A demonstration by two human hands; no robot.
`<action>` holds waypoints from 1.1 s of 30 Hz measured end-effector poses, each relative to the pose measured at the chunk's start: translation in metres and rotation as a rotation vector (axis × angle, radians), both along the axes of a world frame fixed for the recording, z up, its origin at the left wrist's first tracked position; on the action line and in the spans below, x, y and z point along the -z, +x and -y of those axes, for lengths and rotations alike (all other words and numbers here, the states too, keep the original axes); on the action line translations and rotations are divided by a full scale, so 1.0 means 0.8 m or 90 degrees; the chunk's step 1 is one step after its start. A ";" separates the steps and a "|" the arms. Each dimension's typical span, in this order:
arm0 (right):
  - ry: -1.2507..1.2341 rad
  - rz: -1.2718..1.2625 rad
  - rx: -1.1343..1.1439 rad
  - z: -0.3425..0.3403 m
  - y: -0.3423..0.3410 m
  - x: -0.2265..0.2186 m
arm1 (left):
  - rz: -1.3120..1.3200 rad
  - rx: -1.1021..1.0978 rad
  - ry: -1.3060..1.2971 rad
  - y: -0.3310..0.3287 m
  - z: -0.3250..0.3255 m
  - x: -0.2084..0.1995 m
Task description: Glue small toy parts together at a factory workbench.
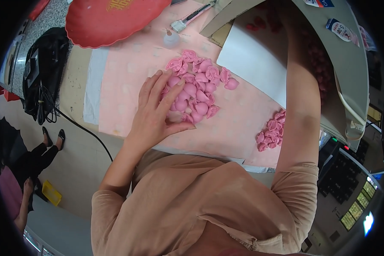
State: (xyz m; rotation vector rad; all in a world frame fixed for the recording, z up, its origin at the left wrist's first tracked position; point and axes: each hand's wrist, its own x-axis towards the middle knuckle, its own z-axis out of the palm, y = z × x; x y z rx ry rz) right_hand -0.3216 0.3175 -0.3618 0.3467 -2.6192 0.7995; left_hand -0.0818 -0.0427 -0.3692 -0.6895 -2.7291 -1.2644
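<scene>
My left hand (pixel 158 102) lies on the left side of a heap of pink petal-like pieces (pixel 200 83), fingers spread and touching them. Some pieces are smooth and cupped, others have ruffled edges. My right forearm (pixel 303 81) reaches up into a light-coloured open-fronted box (pixel 350 64) at the right. In its shadow the right hand's fingers are hidden. Dark red pieces (pixel 260 23) lie inside near where that hand goes in. Beside the right forearm sits a smaller heap of ruffled pink pieces (pixel 271 132), partly covered by the arm.
A red scalloped tray (pixel 85 32) stands at the far left. A box cutter (pixel 192 17) and a small pale bottle (pixel 171 39) lie behind the heap. White paper (pixel 254 59) extends into the box. A black bag (pixel 42 68) with a cable is left; another person (pixel 19 183) is beyond.
</scene>
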 end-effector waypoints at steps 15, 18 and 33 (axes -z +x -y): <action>-0.154 0.288 -0.233 0.074 0.189 -0.049 | -0.013 -0.002 0.039 -0.001 -0.001 0.000; -0.220 0.228 -0.055 0.068 0.109 -0.031 | -0.016 0.001 0.035 -0.004 -0.002 0.000; 0.204 -0.082 0.074 0.040 0.015 -0.036 | -0.012 0.011 0.044 0.002 0.002 -0.019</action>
